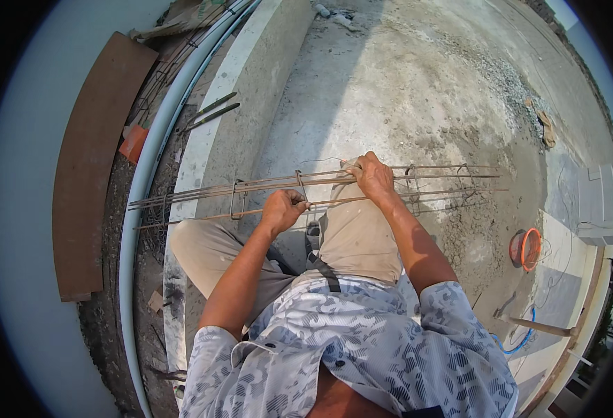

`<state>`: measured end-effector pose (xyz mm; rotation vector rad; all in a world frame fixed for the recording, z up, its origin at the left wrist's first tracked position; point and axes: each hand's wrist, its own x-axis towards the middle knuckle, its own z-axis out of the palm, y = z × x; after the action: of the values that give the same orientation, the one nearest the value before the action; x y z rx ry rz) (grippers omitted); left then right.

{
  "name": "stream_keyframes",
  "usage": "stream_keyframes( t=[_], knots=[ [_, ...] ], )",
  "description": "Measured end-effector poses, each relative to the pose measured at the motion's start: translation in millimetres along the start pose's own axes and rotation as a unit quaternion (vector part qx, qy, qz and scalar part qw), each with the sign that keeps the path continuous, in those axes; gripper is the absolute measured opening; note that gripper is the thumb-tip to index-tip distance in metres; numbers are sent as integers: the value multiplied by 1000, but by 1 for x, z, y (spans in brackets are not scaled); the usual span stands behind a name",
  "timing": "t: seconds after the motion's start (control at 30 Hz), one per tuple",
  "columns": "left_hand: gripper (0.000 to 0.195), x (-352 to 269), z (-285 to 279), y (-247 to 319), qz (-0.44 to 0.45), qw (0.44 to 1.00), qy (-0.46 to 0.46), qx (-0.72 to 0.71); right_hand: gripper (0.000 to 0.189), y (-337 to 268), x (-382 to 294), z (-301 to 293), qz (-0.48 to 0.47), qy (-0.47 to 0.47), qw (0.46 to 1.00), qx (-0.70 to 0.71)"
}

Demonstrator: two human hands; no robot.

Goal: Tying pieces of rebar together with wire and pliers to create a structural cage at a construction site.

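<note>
A rebar cage (275,184) of long thin steel rods and square stirrups lies across my lap, resting over my right thigh. My left hand (284,211) pinches the near rod where a wire stirrup (301,184) crosses it. On the far rods, my right hand (373,177) grips at about knee height. A thin tie wire (321,159) sticks out leftward from beside its fingers. Further stirrups (412,180) sit along the right part of the cage. The fingertips of both hands partly hide what they pinch.
Dark-handled pincers (213,111) lie on the low concrete wall (212,125) at left. Beyond it run a pale blue pipe (134,230) and a brown board (89,172). At right are an orange bucket (531,250), a hammer (536,324) and gravel (510,78).
</note>
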<state>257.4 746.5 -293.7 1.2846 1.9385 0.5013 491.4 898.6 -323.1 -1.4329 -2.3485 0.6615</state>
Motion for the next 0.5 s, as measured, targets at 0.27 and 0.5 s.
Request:
stream_keyframes(
  t=[0.27, 0.5],
  knots=[
    [25, 7, 6, 9, -27, 998, -9, -50, 27, 1, -1, -3, 3, 3, 1000, 8],
    [23, 16, 19, 20, -10, 998, -28, -63, 27, 3, -3, -3, -2, 12, 1000, 22]
  ],
)
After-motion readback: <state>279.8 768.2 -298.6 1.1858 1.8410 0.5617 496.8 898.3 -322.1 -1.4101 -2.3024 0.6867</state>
